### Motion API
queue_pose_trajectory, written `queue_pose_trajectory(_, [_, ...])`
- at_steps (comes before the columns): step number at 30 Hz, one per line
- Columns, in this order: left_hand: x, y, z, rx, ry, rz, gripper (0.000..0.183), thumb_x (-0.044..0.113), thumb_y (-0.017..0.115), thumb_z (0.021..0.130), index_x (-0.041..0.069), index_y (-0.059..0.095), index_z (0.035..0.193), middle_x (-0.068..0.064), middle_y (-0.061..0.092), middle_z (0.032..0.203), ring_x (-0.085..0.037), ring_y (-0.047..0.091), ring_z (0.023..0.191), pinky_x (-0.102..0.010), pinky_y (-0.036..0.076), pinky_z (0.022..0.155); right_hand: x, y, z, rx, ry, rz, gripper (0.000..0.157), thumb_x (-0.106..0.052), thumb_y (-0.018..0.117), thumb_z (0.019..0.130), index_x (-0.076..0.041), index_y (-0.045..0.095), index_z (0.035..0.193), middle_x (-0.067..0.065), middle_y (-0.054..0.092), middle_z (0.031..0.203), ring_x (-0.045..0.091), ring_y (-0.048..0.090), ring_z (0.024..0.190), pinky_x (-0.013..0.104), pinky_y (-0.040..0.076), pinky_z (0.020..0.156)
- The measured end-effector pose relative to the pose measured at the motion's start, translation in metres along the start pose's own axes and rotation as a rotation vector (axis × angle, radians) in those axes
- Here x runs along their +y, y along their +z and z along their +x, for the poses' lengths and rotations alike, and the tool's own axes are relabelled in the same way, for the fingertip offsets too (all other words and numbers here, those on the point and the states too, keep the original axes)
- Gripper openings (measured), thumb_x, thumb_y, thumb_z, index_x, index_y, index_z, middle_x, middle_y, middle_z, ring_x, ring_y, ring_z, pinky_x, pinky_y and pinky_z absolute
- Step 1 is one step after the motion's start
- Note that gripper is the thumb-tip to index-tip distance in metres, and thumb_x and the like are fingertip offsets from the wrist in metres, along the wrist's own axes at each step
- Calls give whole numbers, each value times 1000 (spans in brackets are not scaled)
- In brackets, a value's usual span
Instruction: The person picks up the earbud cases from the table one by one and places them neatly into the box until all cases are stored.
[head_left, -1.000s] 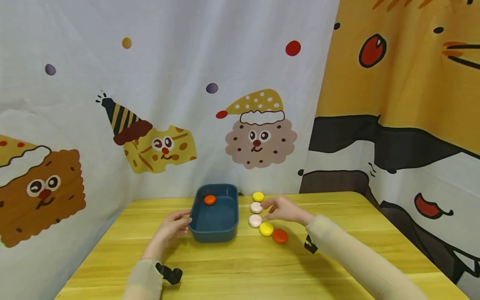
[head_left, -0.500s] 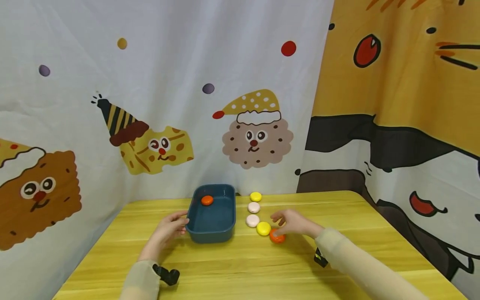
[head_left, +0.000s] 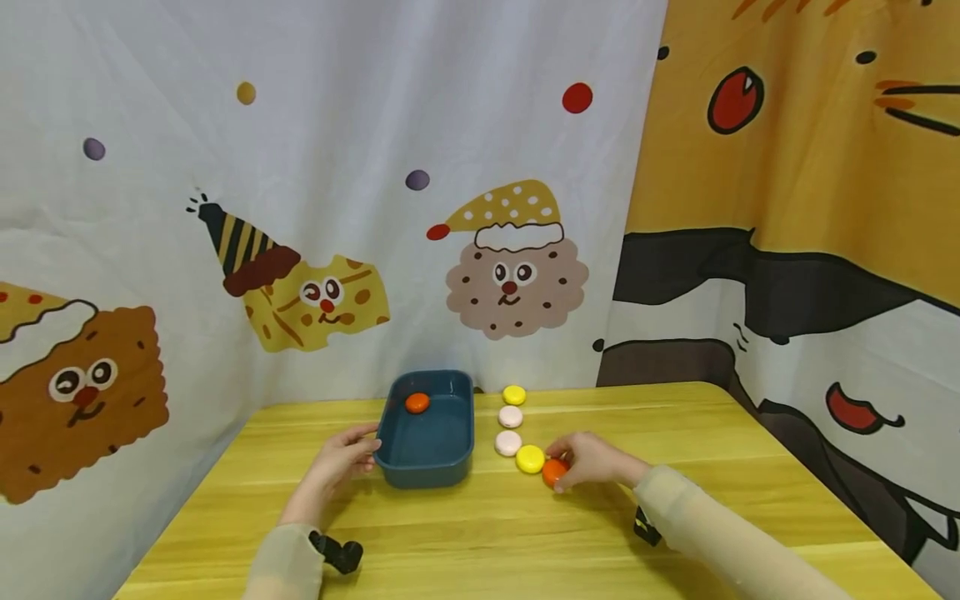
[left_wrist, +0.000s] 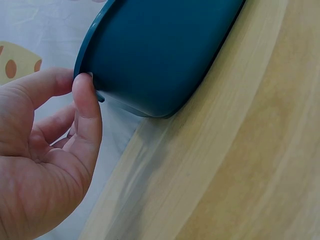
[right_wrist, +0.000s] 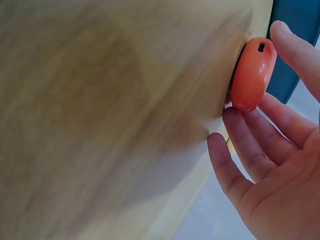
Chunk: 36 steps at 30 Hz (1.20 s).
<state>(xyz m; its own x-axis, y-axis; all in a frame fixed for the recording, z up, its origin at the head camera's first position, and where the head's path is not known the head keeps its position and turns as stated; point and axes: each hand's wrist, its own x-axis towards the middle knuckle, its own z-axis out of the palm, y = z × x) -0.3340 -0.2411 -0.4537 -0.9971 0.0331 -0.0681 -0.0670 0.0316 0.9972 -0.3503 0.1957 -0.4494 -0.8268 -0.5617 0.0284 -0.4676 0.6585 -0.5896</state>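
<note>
My left hand [head_left: 342,461] pinches the left rim of a dark blue rectangular box [head_left: 426,477] between thumb and fingers; the left wrist view shows the thumb [left_wrist: 89,107] pressed at that rim. One orange disc [head_left: 417,403] lies inside the box. On the table my right hand [head_left: 596,460] grips another orange disc [head_left: 553,473], thumb on its near side and fingers on its far side. In the right wrist view this orange disc [right_wrist: 253,75] is rounded and glossy, with a small dark slot in its edge.
Beside the held disc lies a yellow disc [head_left: 530,459]. Two pale pink discs [head_left: 508,443] and a second yellow disc [head_left: 513,395] run in a line along the box's right side. A printed curtain [head_left: 337,167] hangs behind the wooden table [head_left: 480,550].
My right hand has moved from beside the pink discs toward me, to the nearer orange disc, and its fingers have closed round it. The left hand has stayed at the box rim.
</note>
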Motion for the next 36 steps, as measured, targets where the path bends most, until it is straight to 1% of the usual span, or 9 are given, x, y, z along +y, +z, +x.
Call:
queue_pose_trajectory(6, [-1,0,1,25,-6,1,51,5,62,93,-6,46,140,-10,58,88,-13,55,64,-24,51,60,1,0,1,-8,-30,-37,51,-17,89,66,-1,70,111,-1,66,99,15,58,86,31,49,74])
queue_pose_trajectory(11, [-2,2,0,23,0,2,51,4,62,93,-7,45,140,-9,57,88,-13,55,64,-24,51,60,4,0,-1,-13,-45,-47,49,-17,89,65,-3,71,109,-3,66,96,14,57,84,31,49,74])
queue_pose_trajectory(21, [-1,3,1,29,-7,1,50,4,62,93,-5,46,140,-9,57,88,-13,54,64,-24,50,59,4,-2,-2,-20,-46,-57,49,-14,89,65,-4,71,110,-3,66,98,15,58,85,33,50,76])
queue_pose_trajectory(25, [-1,3,1,23,-4,11,51,5,62,94,-5,45,141,-9,57,88,-13,54,64,-24,51,60,7,-2,-2,-19,-44,-55,48,-14,89,65,-5,72,109,-4,67,98,12,58,84,31,50,76])
queue_pose_trajectory(32, [0,4,0,39,-14,8,51,5,62,93,-5,45,141,-9,59,88,-12,54,63,-24,51,59,3,-7,-2,-16,-41,-52,49,-13,88,65,-1,71,110,-3,66,95,13,57,81,28,50,69])
queue_pose_trajectory(36, [1,3,-1,30,-3,7,53,5,62,93,-6,44,141,-7,59,87,-11,55,63,-24,52,60,2,-9,-1,-13,-24,-55,50,-11,88,66,1,70,111,-2,66,95,13,58,81,27,51,69])
